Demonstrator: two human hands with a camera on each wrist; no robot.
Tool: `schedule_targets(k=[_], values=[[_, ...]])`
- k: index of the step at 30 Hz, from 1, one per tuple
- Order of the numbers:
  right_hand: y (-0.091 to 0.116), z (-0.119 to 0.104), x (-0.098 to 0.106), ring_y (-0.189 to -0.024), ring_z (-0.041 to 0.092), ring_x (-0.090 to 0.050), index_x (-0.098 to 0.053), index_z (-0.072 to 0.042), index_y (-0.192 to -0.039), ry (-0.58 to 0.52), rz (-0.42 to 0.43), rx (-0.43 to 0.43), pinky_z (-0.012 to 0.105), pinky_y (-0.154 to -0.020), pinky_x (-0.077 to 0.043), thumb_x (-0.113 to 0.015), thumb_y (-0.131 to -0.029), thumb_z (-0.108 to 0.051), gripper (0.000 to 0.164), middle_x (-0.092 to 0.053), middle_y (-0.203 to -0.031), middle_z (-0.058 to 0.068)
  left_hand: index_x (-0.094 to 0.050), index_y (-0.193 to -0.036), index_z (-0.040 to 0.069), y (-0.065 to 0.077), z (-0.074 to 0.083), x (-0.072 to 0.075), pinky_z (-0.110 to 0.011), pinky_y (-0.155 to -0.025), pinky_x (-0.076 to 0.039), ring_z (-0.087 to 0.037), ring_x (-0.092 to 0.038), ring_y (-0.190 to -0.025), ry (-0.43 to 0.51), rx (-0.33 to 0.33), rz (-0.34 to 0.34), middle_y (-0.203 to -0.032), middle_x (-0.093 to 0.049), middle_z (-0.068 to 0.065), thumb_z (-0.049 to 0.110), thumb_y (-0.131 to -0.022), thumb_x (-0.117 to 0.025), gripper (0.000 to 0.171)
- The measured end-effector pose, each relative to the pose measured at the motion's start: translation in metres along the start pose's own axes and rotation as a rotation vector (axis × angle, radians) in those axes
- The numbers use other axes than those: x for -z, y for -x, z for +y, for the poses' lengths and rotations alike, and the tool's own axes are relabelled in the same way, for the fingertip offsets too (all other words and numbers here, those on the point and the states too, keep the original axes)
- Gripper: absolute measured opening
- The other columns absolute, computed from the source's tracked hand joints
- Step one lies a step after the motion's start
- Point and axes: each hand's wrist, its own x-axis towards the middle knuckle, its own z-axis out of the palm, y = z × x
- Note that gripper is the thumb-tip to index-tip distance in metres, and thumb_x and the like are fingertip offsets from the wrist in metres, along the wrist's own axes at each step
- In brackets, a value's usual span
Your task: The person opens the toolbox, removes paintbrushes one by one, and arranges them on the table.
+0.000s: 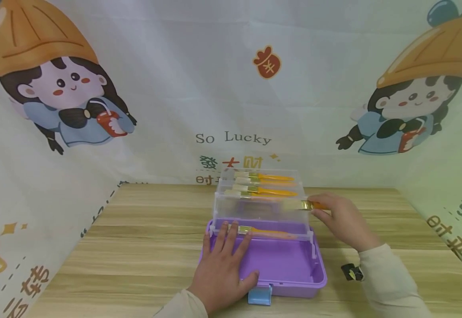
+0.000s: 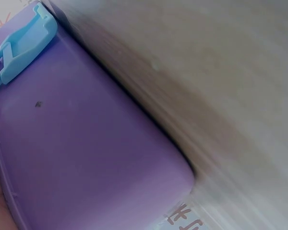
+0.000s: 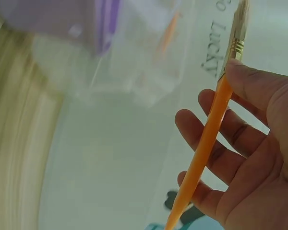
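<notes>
My right hand pinches a flat paintbrush with an orange handle and pale bristles. The bristles point left, beside the raised clear trays of a purple storage box. Spread across the box's front left side, my left hand rests with its fingers extended over the edge. Similar paintbrushes lie in the trays: an upper paintbrush, a middle paintbrush and a lower paintbrush close to the left fingertips. In the left wrist view, the purple wall fills much of the frame.
A light blue latch hangs at the box's front. The box stands on a wood-grain table. Beside the right sleeve lies a small black item. A printed cloth backdrop rises behind and at both sides.
</notes>
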Motion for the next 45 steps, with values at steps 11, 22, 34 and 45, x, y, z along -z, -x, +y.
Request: schedule_targets(k=[11, 22, 34, 45], values=[[0.019, 0.043, 0.013, -0.098, 0.039, -0.065, -0.068, 0.004, -0.117, 0.087, 0.028, -0.018, 0.056, -0.083, -0.051, -0.070, -0.090, -0.003, 0.029, -0.068, -0.108, 0.020, -0.032, -0.157, 0.022, 0.000, 0.001, 0.000, -0.067, -0.112, -0.013, -0.038, -0.015, -0.149, 0.016, -0.001, -0.012, -0.161, -0.022, -0.019, 0.066, -0.093, -0.040, 0.079], [0.032, 0.083, 0.020, -0.105, 0.046, -0.061, -0.062, 0.007, -0.125, 0.072, -0.051, -0.122, 0.059, -0.083, -0.050, -0.066, -0.094, -0.005, 0.033, -0.063, -0.117, 0.027, -0.032, -0.157, 0.022, -0.001, 0.001, 0.002, -0.066, -0.113, -0.012, -0.038, -0.015, -0.149, 0.005, -0.006, -0.013, -0.162, -0.021, -0.019, 0.067, -0.092, -0.039, 0.079], [0.025, 0.130, -0.005, -0.107, 0.053, -0.058, -0.063, 0.013, -0.115, 0.082, -0.170, -0.141, 0.062, -0.089, -0.046, -0.063, -0.092, 0.002, 0.026, -0.063, -0.114, 0.033, -0.034, -0.156, 0.022, 0.001, 0.000, 0.001, -0.066, -0.112, -0.014, -0.038, -0.018, -0.148, 0.005, -0.004, 0.005, -0.161, -0.024, -0.019, 0.067, -0.092, -0.040, 0.079], [0.023, 0.153, -0.015, -0.103, 0.051, -0.060, -0.063, 0.012, -0.115, 0.067, -0.223, -0.165, 0.062, -0.089, -0.046, -0.065, -0.093, -0.007, 0.029, -0.066, -0.109, 0.031, -0.038, -0.155, 0.020, 0.001, 0.000, 0.001, -0.067, -0.111, -0.017, -0.039, -0.021, -0.147, 0.014, -0.007, 0.020, -0.159, -0.027, -0.020, 0.065, -0.091, -0.044, 0.078]])
